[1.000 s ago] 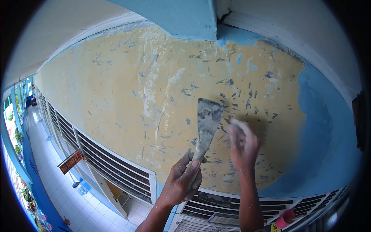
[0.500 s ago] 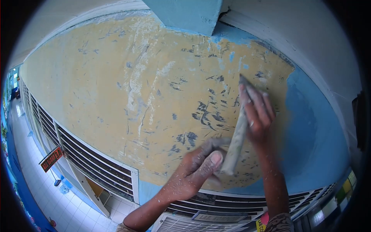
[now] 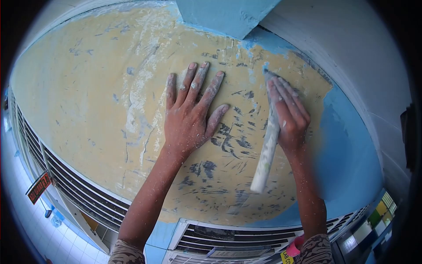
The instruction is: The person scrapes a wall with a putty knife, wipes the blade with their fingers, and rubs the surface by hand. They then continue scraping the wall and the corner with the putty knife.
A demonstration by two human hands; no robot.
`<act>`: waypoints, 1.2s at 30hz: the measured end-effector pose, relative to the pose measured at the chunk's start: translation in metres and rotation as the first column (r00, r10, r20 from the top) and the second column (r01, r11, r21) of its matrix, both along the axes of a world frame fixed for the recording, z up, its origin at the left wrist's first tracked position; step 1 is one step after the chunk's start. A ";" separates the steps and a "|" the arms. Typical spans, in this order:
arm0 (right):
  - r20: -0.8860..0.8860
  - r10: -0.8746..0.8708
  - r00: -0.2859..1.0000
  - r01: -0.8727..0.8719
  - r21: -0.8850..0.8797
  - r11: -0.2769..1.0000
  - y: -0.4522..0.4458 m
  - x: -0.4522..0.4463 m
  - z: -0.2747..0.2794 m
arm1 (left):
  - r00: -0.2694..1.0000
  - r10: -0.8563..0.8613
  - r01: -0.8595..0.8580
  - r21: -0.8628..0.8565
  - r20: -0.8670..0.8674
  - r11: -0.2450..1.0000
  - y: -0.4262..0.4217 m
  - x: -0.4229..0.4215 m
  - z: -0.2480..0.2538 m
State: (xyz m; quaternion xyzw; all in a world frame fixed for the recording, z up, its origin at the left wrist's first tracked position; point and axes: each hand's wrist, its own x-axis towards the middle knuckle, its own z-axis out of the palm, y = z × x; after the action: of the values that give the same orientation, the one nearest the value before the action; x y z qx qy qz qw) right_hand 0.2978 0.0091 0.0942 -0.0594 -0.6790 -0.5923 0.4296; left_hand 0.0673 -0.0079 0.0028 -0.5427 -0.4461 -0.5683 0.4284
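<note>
Spread flat on the yellowish scraped wall (image 3: 88, 105), my left hand (image 3: 189, 108) has its fingers apart and holds nothing. To its right, my right hand (image 3: 288, 108) grips a putty knife (image 3: 265, 160) near the blade end. The pale handle hangs down and to the left, and the blade tip touches or nearly touches the wall by a small blue paint patch (image 3: 265, 65). Most of the blade is hidden by my fingers. Dark scrape marks (image 3: 237, 141) lie between the two hands. White dust speckles both hands and forearms.
Blue paint (image 3: 347, 154) borders the scraped area at right. A light blue beam (image 3: 224, 15) juts out above. Louvred windows (image 3: 246, 235) run below. At lower left are a hanging sign (image 3: 39, 188) and a tiled floor (image 3: 66, 246). A pink object (image 3: 299, 243) shows at the bottom.
My left hand has let go of the putty knife and moved up and left onto the wall. My right hand has taken the knife, handle now pointing down. The view has shifted right.
</note>
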 end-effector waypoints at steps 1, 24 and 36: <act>0.051 -0.007 0.999 0.005 0.032 0.999 0.002 -0.001 -0.003 | 1.000 0.008 -0.008 0.003 0.009 1.000 0.001 0.000 0.000; 0.213 -0.100 0.972 0.063 0.175 0.983 -0.005 -0.012 0.016 | 1.000 -0.018 0.019 0.040 -0.020 0.999 0.001 -0.008 -0.005; 0.085 -0.103 0.991 0.099 0.050 0.994 -0.009 0.013 0.006 | 0.998 0.016 -0.015 0.013 -0.054 1.000 -0.002 -0.017 -0.007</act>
State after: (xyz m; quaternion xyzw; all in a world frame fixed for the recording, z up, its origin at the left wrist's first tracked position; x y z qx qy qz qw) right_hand 0.3107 0.0006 0.1001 -0.0579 -0.6795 -0.6308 0.3702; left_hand 0.0508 -0.0103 -0.0042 -0.5517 -0.4349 -0.5528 0.4483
